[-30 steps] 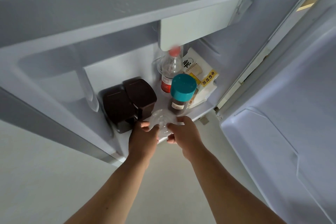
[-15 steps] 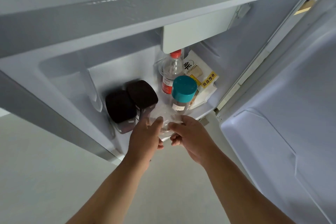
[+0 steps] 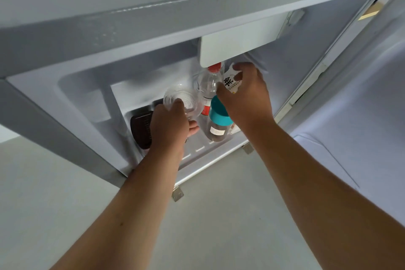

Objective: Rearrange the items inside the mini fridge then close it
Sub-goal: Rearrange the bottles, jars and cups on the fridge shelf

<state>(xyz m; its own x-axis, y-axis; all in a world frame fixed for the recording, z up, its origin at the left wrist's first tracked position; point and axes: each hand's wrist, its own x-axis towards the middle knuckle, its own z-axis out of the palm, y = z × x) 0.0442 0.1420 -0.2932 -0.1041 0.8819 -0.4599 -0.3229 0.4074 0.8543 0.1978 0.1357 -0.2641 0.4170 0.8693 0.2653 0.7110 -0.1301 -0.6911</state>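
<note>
Mid-frame, the left hand (image 3: 169, 125) grips a clear, fragile-looking glass cup (image 3: 183, 101) by its base — the right hand (image 3: 245, 92) pinches a light white carton (image 3: 230, 81).

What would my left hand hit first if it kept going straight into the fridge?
Probably the fridge's back wall. The left hand holds a clear glass leading that way; depth is hard to judge.

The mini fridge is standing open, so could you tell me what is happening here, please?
A person is reaching into the open mini fridge with both hands. The left hand holds a clear glass cup above the dark brown containers. The right hand grips a white carton at the back right, behind the teal-lidded jar and the red-capped bottle. The door is open.
</note>
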